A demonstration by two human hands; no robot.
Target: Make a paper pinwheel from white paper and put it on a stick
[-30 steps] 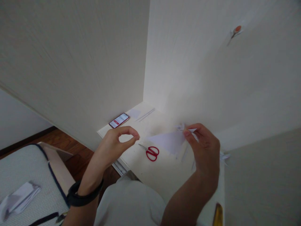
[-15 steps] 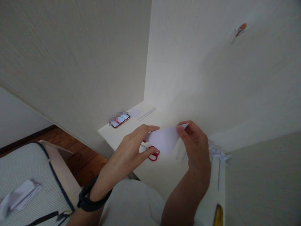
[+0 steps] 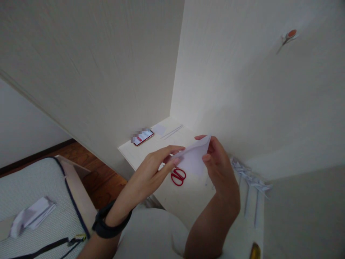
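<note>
Paper (image 3: pixel 193 160) mid-frame, long edge rising rightward. Clamped by left fingers (image 3: pixel 168 168) leftward, right fingers (image 3: pixel 209 164) rightward.

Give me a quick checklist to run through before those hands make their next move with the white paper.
1. Left hand on the white paper: ok, at its left end.
2. Right hand on it: ok, at the other end.
3. Paper flat: not ok, bent between the hands.
4. Scissors lying on the table: ok.
5. Scissor blades closed: cannot tell, largely hidden.
6. Phone resting on the table: ok, screen lit.
</note>
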